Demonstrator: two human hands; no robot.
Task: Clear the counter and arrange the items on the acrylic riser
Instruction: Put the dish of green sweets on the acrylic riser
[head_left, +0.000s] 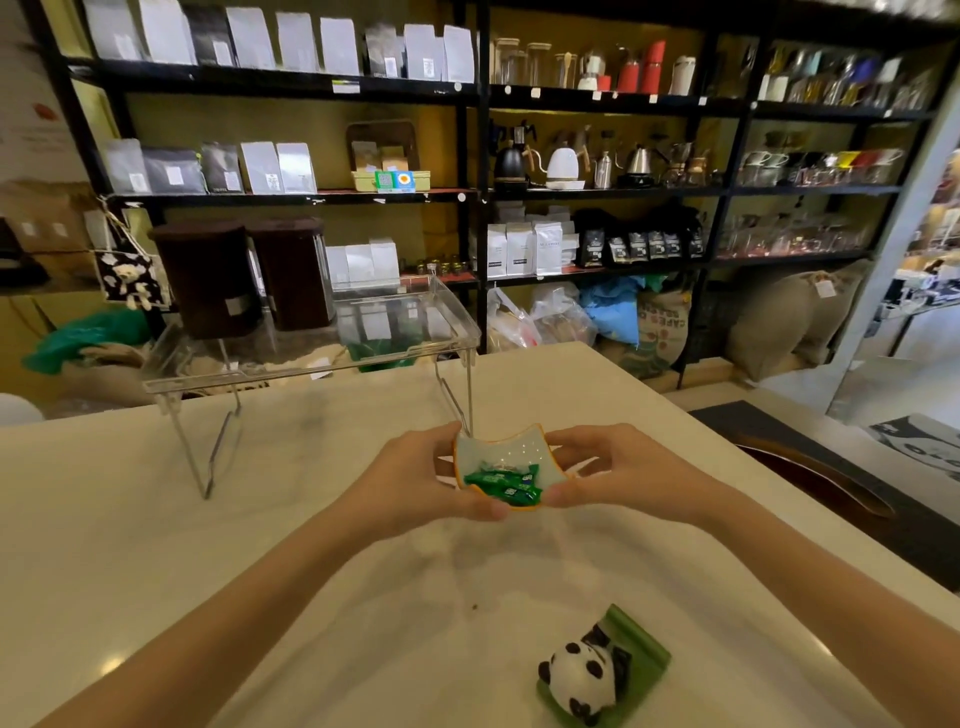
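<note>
A small white dish with an orange rim (511, 449) holds several green wrapped candies (506, 484). My left hand (415, 480) grips its left side and my right hand (618, 470) grips its right side, lifting it above the pale counter (156, 519). The clear acrylic riser (311, 343) stands just beyond, at the counter's far edge; two dark brown canisters (244, 275) sit on its left part and its right part is bare. A panda figurine on a green base (597, 675) rests on the counter near me, to the right.
Black shelving (480, 197) with coffee bags, kettles and glassware fills the background. Sacks and plastic bags lie on the floor behind the counter. The counter's right edge drops to a dark floor mat (857, 493).
</note>
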